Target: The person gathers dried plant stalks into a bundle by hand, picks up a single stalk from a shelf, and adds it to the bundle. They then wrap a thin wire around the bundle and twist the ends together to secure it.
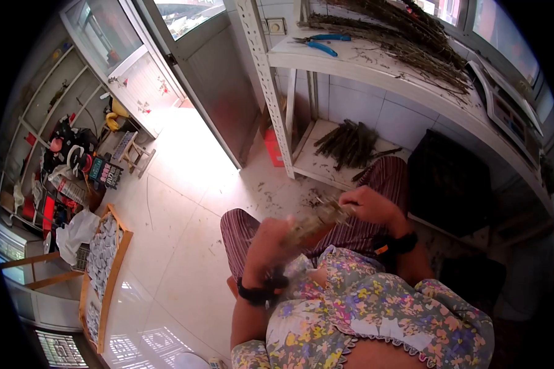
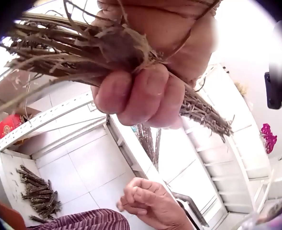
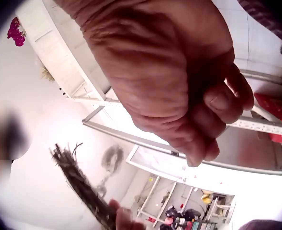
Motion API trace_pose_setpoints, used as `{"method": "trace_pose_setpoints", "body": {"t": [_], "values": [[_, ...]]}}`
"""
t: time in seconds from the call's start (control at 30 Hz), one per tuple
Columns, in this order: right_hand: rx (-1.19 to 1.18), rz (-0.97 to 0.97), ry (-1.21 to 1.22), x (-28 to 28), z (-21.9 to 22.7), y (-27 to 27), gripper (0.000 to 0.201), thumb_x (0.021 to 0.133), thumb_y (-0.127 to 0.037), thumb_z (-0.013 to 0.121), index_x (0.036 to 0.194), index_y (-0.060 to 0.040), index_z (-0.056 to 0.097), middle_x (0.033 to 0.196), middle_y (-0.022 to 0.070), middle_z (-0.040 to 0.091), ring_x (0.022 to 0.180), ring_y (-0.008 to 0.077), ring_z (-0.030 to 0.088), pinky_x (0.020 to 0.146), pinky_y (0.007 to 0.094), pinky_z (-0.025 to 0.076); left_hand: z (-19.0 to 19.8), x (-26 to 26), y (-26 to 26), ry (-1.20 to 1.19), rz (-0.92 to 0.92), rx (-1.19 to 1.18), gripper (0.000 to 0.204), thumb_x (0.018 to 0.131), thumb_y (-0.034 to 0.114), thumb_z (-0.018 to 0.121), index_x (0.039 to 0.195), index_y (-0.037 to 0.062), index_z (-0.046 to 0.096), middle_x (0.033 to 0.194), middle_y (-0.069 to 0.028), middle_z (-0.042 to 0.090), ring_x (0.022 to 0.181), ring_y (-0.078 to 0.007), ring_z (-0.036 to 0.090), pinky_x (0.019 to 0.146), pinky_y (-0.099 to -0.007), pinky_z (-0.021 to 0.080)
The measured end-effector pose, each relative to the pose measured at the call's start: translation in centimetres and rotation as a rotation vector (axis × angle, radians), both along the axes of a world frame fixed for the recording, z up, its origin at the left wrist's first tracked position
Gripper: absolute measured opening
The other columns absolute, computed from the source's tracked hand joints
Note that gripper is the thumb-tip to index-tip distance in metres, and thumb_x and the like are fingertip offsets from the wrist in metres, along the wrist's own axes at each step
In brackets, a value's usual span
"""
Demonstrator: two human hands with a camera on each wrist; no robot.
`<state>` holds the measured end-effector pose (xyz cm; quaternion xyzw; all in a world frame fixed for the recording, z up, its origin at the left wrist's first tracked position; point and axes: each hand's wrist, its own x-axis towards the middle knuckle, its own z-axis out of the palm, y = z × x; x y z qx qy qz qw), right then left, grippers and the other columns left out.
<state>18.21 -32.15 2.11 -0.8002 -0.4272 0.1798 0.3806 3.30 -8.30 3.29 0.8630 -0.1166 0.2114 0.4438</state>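
Note:
A bundle of dry, thin stems (image 1: pixel 317 225) is held over the lap. The left hand (image 2: pixel 145 62) grips it, fingers curled round the stems, with a twisted strand at the grip in the left wrist view. In the head view the left hand (image 1: pixel 268 243) is blurred at the bundle's near end. At the far end is the right hand (image 1: pixel 375 206). The right wrist view shows the right hand (image 3: pixel 179 81) with curled fingers and nothing visible in them, apart from the bundle (image 3: pixel 81 187). Likewise in the left wrist view, the right hand (image 2: pixel 155 203) is below the bundle.
Short dark stems lie piled (image 1: pixel 349 142) on the lower shelf. Blue-handled pliers (image 1: pixel 322 44) and long stems (image 1: pixel 400 37) rest on the upper shelf (image 1: pixel 369 71). A black box (image 1: pixel 452 181) stands at the right, a red box (image 1: pixel 274 147) beside the shelf post. Plant bits litter the floor.

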Motion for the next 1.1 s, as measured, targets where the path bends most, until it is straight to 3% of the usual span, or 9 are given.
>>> {"method": "trace_pose_setpoints", "body": {"t": [0.13,0.23,0.33,0.4,0.53,0.63,0.8,0.93,1.1], "values": [[0.004,-0.017,-0.176,-1.7,-1.4,2.4,0.019,0.081,-0.015,0.065,0.094,-0.0022,0.060,0.079,0.0092,0.057,0.079,0.0243,0.056,0.072,0.0337,0.045,-0.9,0.9,0.7,0.316,0.119,-0.140,0.036,0.073,0.003,0.068,0.108,0.0001,0.057,0.084,-0.0203,0.059,0.083,-0.0374,0.055,0.073,-0.0399,0.044],[0.315,-0.209,-0.261,-3.7,1.0,3.9,0.025,0.077,-0.013,0.066,0.099,-0.0025,0.058,0.095,0.0139,0.059,0.084,0.0289,0.059,0.069,0.0379,0.046,-1.2,1.3,0.7,0.373,0.196,-0.220,0.030,0.073,0.004,0.067,0.102,0.0000,0.058,0.079,-0.0186,0.058,0.079,-0.0356,0.056,0.070,-0.0379,0.044],[0.464,-0.218,-0.329,-4.4,2.2,4.6,0.034,0.077,-0.012,0.067,0.108,-0.0028,0.055,0.105,0.0147,0.055,0.091,0.0301,0.057,0.071,0.0386,0.045,-1.6,1.9,-0.3,0.367,0.103,-0.556,0.025,0.086,0.026,0.046,0.081,0.0030,0.054,0.059,-0.0071,0.047,0.052,-0.0170,0.042,0.049,-0.0275,0.031],[0.483,-0.146,-0.272,-5.0,2.5,5.4,0.029,0.078,-0.011,0.066,0.104,-0.0023,0.057,0.103,0.0149,0.055,0.086,0.0289,0.057,0.070,0.0380,0.045,-1.5,2.1,-1.0,0.376,0.035,-0.727,0.042,0.093,0.037,0.035,0.072,0.0045,0.052,0.049,-0.0017,0.042,0.040,-0.0082,0.035,0.038,-0.0227,0.025],[0.316,0.021,-0.065,-4.9,1.1,5.4,0.016,0.080,-0.008,0.064,0.094,-0.0003,0.061,0.098,0.0145,0.055,0.081,0.0236,0.057,0.071,0.0340,0.045,-0.8,1.9,-1.8,0.403,0.028,-0.769,0.042,0.093,0.036,0.034,0.074,0.0044,0.053,0.048,-0.0016,0.041,0.039,-0.0090,0.035,0.038,-0.0230,0.025],[0.504,-0.119,-0.028,-5.1,0.5,5.0,0.009,0.086,-0.008,0.059,0.086,0.0007,0.061,0.087,0.0114,0.056,0.076,0.0187,0.056,0.070,0.0310,0.044,-1.1,1.7,-1.2,0.469,-0.004,-0.850,0.041,0.094,0.036,0.033,0.076,0.0046,0.053,0.049,-0.0011,0.041,0.039,-0.0090,0.036,0.037,-0.0228,0.026],[0.895,0.034,0.175,-5.5,1.7,6.2,0.020,0.096,-0.011,0.048,0.083,0.0013,0.057,0.075,0.0058,0.053,0.069,0.0130,0.050,0.066,0.0286,0.043,-1.9,2.2,-1.7,0.573,-0.055,-1.069,0.037,0.095,0.033,0.034,0.078,0.0055,0.052,0.055,-0.0013,0.045,0.039,-0.0085,0.036,0.035,-0.0223,0.028],[0.977,0.204,0.779,-5.9,1.0,6.3,0.024,0.098,-0.015,0.044,0.083,-0.0009,0.057,0.073,0.0025,0.051,0.064,0.0065,0.046,0.062,0.0231,0.041,-2.8,2.3,-2.6,0.419,-0.113,-0.910,0.036,0.095,0.034,0.035,0.081,0.0064,0.053,0.062,-0.0019,0.050,0.039,-0.0084,0.037,0.034,-0.0224,0.028],[0.786,-0.104,0.919,-5.2,-0.1,6.0,0.024,0.097,-0.018,0.050,0.078,-0.0050,0.059,0.063,-0.0056,0.047,0.056,0.0009,0.040,0.052,0.0194,0.034,-0.8,1.7,-3.4,0.675,-0.097,-1.140,0.037,0.096,0.038,0.038,0.087,0.0058,0.055,0.065,-0.0016,0.053,0.043,-0.0082,0.042,0.036,-0.0213,0.030]]}}
